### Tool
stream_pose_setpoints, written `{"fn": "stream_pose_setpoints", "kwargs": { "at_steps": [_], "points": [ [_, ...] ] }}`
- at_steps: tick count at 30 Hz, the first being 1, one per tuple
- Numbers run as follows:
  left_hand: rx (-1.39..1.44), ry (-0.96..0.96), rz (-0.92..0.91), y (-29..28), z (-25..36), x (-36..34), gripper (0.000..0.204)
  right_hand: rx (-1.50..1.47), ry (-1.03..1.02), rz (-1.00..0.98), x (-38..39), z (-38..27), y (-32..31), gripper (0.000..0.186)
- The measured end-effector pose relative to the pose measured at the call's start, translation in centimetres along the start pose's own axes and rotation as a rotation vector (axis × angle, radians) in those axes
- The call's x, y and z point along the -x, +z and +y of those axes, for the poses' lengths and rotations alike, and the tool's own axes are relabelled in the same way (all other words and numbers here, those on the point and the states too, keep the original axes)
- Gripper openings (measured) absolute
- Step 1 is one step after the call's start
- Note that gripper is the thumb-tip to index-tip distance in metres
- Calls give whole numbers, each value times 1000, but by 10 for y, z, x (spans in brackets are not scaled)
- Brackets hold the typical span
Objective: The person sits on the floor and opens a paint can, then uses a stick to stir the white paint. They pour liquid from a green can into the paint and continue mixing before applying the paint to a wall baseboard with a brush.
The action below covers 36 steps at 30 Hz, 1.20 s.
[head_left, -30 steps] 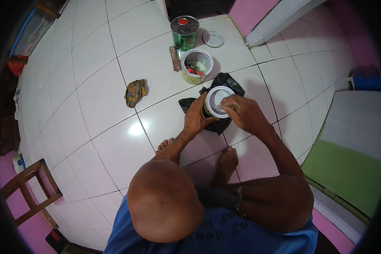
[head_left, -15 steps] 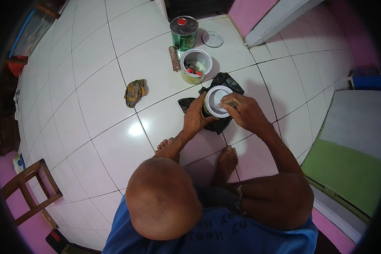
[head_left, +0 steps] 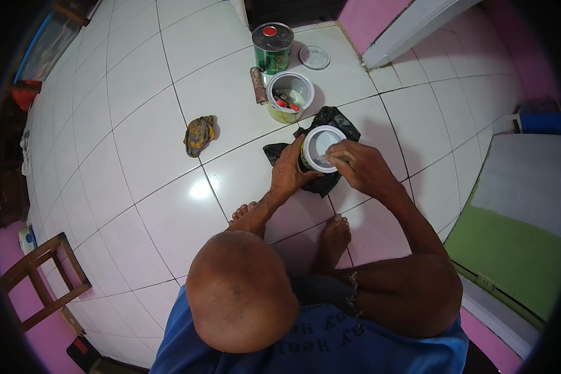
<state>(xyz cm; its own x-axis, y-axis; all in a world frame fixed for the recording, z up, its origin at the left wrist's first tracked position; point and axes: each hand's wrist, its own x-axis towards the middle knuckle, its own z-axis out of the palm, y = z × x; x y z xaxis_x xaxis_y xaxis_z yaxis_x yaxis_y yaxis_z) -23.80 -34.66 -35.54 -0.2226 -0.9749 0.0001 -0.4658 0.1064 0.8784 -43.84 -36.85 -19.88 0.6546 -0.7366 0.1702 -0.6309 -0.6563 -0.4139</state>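
Note:
A can [head_left: 324, 168] with a white rim and pale liquid inside sits on black plastic [head_left: 341, 119] on the tiles. My left hand [head_left: 287, 171] is closed round the can's left side. Over its mouth, my right hand [head_left: 361, 163] has its fingers pinched on a thin stirrer [head_left: 324, 157] that dips into the liquid; the stirrer's lower end is hidden. Just beyond stands a tub [head_left: 299, 81] holding red and black tools [head_left: 283, 100]. A paint roller [head_left: 258, 85] lies beside that tub.
A green tin [head_left: 272, 53] and a round lid [head_left: 315, 57] are farther back. A yellow-grey rag [head_left: 198, 136] lies left. A white doorframe [head_left: 405, 34], a green-and-white panel [head_left: 511, 230] and a wooden frame [head_left: 43, 262] edge the floor. My bent knees and feet occupy the foreground.
My right hand and the stirrer shift very slightly over the can's mouth. My left hand stays on the can, and the other objects are where they were.

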Motion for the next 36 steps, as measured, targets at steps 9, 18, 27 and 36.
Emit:
{"fn": "stream_pose_setpoints", "kwargs": {
  "at_steps": [9, 18, 27, 36],
  "points": [
    [-8, -51, -54, -8, 4, -1, 112, -29, 328, -44, -16, 8, -21, 15],
    [7, -34, -30, -5, 7, 0, 112, -46, 184, -9, -11, 7, -12, 17],
    [-18, 7, -6, -2, 2, 1, 112, -113, 273, -81, 0, 0, -18, 17],
    [-6, 18, -3, -3, 4, -1, 112, 25, 233, 16, -15, 19, -18, 15]
  ]
}}
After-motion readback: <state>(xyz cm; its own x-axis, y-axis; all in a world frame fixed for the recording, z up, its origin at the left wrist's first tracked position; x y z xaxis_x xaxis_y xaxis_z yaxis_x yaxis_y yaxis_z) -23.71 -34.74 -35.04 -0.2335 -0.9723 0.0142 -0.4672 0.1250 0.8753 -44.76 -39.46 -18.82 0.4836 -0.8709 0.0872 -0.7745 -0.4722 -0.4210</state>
